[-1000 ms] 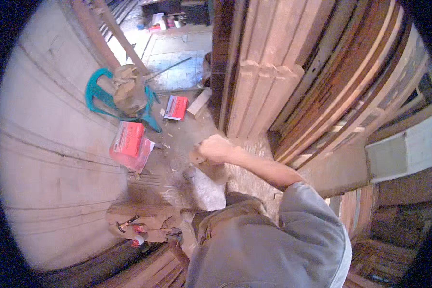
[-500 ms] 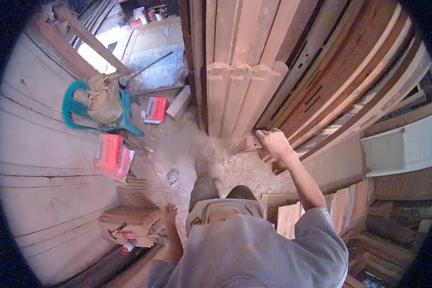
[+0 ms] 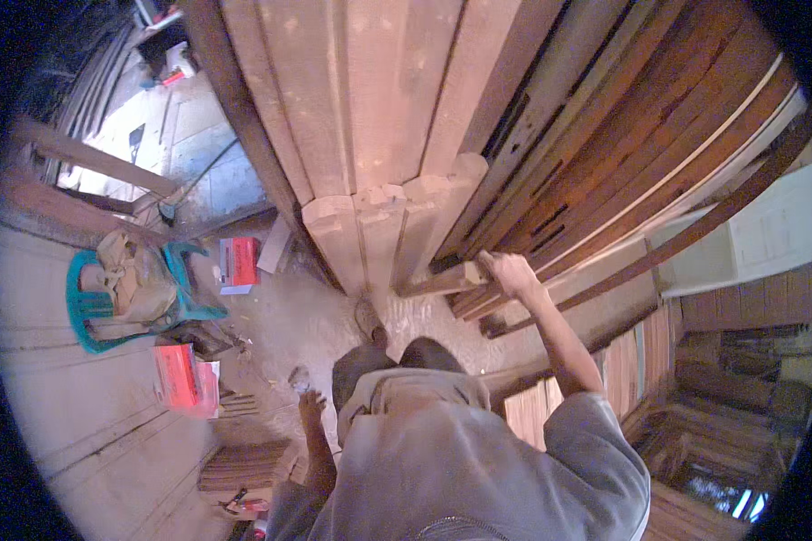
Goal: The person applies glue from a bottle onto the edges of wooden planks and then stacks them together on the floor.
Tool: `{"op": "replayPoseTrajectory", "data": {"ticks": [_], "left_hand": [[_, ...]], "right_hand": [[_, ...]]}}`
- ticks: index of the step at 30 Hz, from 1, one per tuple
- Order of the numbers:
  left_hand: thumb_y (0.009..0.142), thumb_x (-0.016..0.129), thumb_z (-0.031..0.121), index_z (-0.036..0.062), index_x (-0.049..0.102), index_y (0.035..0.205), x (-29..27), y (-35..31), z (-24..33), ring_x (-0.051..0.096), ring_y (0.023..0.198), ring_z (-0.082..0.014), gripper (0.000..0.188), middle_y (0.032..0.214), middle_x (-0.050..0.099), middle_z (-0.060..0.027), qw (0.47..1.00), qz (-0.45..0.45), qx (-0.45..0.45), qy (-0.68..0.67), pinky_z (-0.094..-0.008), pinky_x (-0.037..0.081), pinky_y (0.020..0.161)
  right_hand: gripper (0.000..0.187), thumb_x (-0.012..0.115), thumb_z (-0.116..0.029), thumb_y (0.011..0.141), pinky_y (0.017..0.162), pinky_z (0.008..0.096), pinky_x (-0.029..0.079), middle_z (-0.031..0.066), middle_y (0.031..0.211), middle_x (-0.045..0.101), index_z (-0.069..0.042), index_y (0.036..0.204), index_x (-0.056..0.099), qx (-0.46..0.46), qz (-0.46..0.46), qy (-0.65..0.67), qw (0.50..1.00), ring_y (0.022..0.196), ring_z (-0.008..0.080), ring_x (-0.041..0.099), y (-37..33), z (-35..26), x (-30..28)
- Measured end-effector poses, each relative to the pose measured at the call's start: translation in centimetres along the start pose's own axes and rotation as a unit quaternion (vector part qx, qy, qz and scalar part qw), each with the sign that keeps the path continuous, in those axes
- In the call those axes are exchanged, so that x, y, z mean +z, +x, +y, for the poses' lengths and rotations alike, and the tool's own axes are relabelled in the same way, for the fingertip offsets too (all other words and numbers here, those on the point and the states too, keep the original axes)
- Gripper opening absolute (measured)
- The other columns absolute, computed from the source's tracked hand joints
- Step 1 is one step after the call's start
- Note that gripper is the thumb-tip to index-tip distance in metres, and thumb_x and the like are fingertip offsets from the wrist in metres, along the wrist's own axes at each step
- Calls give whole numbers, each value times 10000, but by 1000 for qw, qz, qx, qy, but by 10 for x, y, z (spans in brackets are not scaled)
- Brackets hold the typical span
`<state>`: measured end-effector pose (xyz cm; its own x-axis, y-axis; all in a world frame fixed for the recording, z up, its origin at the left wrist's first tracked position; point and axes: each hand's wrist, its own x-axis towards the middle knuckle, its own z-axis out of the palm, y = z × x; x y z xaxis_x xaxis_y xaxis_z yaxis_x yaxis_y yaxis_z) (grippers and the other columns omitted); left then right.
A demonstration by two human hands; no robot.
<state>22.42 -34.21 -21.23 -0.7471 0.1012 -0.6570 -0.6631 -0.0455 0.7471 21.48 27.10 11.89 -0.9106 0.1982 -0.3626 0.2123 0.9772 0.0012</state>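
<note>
My right hand [image 3: 512, 274] reaches forward and right, its fingers curled over the edge of a leaning brown wooden board [image 3: 595, 144], one of several stood on edge. Just left of its fingertips is the end of a short wooden block [image 3: 442, 281] near the floor. Beside the boards stands a tall pale wooden panel [image 3: 392, 99] with long grooves and a stepped lower part. My left hand [image 3: 312, 403] hangs low at my left side, fingers apart and holding nothing.
To the left a teal plastic chair [image 3: 88, 302] bears a tan bag [image 3: 133, 275]. Red-and-white boxes [image 3: 240, 262] lie near it on the dusty floor. Low left, a hammer [image 3: 235, 499] rests by stacked wood [image 3: 244, 464]. More planks [image 3: 622, 379] stand behind my right arm.
My view has shifted, so the grooved panel looks larger and more slanted, and the chair and boxes sit lower left. My right hand stays at the boards; a foot now shows ahead.
</note>
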Motion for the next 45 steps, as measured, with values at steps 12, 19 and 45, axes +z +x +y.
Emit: {"op": "replayPoseTrajectory", "data": {"ticks": [12,19,45], "left_hand": [[936,533,376,49,533,1169,149,77,144,640,781,-190,401,1018,634,-87,999,-34,5,-13,-248,488,601],[920,499,272,108,593,895,161,33,50,547,578,-154,191,770,604,-34,981,-1,-44,-187,-248,428,424],[938,543,290,50,534,1135,243,-9,62,652,732,-203,311,970,634,-95,986,137,-49,-81,-273,492,535]], "right_hand": [[424,599,-121,762,653,430,529,150,776,655,-87,1178,527,-50,-6,27,998,773,319,662,78,74,-28],[336,635,-125,720,625,434,524,142,721,643,-90,1048,571,-161,12,23,987,723,332,658,97,113,-47],[244,645,-133,737,682,459,531,152,801,666,-88,973,598,-209,1,33,977,793,343,662,123,99,-58]]}}
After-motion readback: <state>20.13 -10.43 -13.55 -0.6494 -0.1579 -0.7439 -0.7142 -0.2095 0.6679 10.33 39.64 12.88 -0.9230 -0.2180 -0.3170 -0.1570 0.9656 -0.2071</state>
